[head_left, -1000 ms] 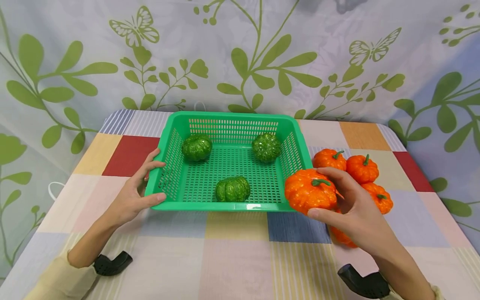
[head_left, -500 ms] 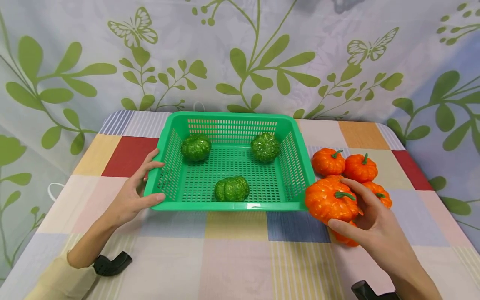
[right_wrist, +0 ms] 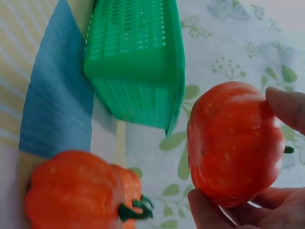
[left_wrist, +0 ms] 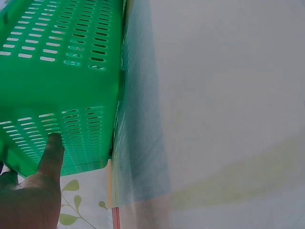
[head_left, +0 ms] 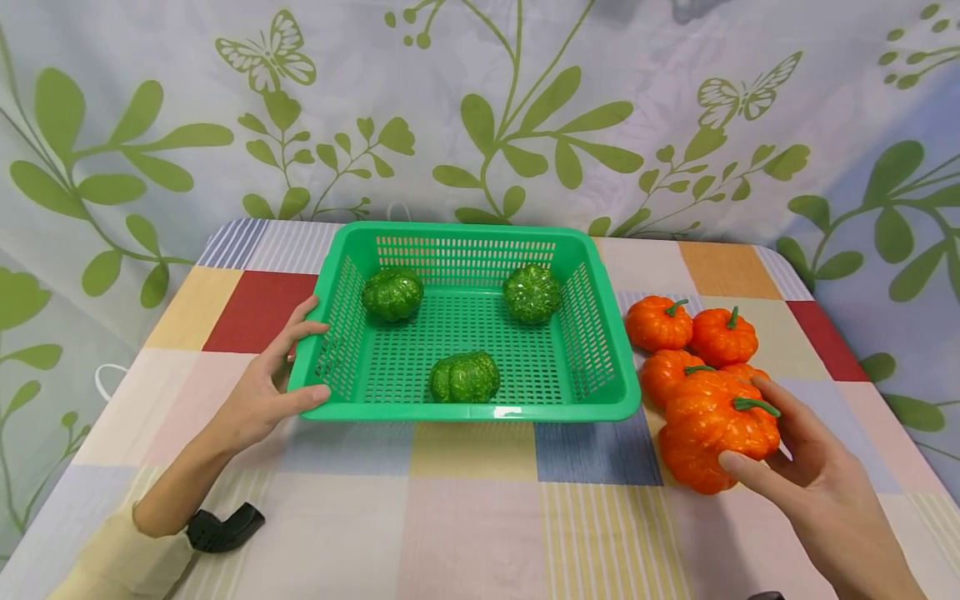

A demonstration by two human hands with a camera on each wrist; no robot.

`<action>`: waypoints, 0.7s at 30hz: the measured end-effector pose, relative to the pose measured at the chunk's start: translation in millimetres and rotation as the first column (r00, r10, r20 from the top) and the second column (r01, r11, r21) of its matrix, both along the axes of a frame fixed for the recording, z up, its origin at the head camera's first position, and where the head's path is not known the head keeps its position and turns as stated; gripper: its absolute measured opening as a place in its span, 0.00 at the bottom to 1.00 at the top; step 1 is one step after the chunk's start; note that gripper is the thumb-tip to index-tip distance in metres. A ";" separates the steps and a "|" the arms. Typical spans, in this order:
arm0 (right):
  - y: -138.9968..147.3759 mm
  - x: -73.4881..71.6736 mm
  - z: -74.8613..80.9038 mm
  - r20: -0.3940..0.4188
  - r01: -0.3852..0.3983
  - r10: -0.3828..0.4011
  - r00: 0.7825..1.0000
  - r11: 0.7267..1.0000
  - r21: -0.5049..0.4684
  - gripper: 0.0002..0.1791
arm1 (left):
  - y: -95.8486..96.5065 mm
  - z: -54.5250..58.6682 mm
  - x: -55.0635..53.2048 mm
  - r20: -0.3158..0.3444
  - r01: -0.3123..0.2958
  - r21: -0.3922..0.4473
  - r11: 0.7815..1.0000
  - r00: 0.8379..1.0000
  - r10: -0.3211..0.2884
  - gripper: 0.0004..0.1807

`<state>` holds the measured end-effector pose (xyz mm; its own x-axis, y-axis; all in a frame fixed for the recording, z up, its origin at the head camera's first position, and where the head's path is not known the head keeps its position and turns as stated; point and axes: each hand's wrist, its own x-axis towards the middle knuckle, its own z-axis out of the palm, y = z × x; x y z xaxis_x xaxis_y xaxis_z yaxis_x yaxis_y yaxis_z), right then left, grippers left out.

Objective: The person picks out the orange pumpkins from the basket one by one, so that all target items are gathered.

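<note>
My right hand (head_left: 817,467) holds an orange toy pumpkin (head_left: 716,425) with a green stem, thumb on the near side, fingers on the far side. In the right wrist view this pumpkin (right_wrist: 236,143) is raised above the table. Beneath and behind it sit several more orange pumpkins (head_left: 658,323), partly covered by it. My left hand (head_left: 262,396) rests against the left side of a green plastic basket (head_left: 480,412), fingers spread. One of its digits touches the outer wall in the left wrist view. Inside the basket lie three green pumpkins (head_left: 465,377), apart from one another.
A patchwork-patterned cloth (head_left: 480,525) covers the table. Behind it hangs a pale curtain (head_left: 450,100) printed with leaves and butterflies. A black curved wrist piece (head_left: 225,527) sits at my left wrist. The orange pumpkins stand close to the basket's right side.
My right hand has carried the orange pumpkin rightward and toward me, from over the basket's front right corner to above the other orange pumpkins. The left hand and basket stay put.
</note>
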<state>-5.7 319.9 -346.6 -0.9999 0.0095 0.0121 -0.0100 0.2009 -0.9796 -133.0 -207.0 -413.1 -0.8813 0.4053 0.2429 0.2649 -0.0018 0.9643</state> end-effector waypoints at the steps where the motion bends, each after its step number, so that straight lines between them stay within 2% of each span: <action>1: 2.8 1.2 -0.9 -0.010 0.003 -0.003 1.000 1.000 -0.006 0.42 | 0.0 0.1 0.2 0.001 -0.001 -0.001 1.000 1.000 0.001 0.33; 4: 11.5 4.7 -4.5 -0.036 0.015 -0.017 0.999 0.999 -0.046 0.41 | 0.0 0.4 0.4 0.005 -0.005 -0.008 1.000 1.000 0.005 0.33; 8: 27.0 7.9 -9.7 -0.086 0.073 -0.082 0.993 0.992 -0.101 0.40 | 0.0 0.6 0.1 0.009 -0.007 -0.013 1.000 1.000 0.007 0.33; 14: 48.5 10.9 -16.1 -0.213 0.162 -0.204 0.956 0.967 -0.199 0.40 | 0.3 1.3 -0.9 0.008 -0.005 -0.005 1.000 1.000 0.005 0.33; 18: 59.2 14.4 -22.2 -0.218 0.232 -0.284 0.934 0.944 -0.233 0.38 | 0.3 1.7 -1.1 0.010 -0.006 -0.005 1.000 1.000 0.006 0.33; 21: 66.4 16.8 -26.3 -0.200 0.273 -0.315 0.928 0.938 -0.214 0.37 | 0.0 1.6 -1.1 0.012 -0.007 -0.007 1.000 1.000 0.007 0.33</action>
